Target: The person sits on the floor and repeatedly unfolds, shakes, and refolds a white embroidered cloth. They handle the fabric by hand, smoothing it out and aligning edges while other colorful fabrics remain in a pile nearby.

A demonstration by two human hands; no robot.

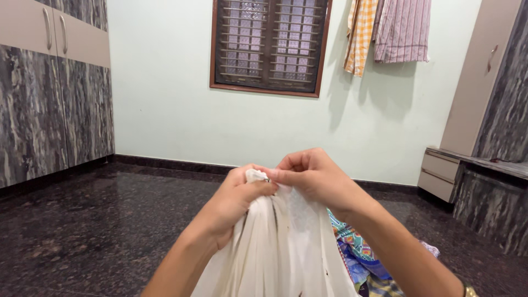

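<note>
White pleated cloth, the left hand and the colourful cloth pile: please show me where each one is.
White pleated cloth point(280, 247), head view, on its hanging folds.
Left hand point(236, 195), head view, on the back of the hand.
Colourful cloth pile point(360, 258), head view, on the blue patterned fabric.

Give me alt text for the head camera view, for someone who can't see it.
Two bare hands, left hand and right hand, pinch the gathered top of a white cloth hanging in folds. Colourful clothes lie on the dark floor behind; a barred window and hanging towels mark the pale wall.
</note>
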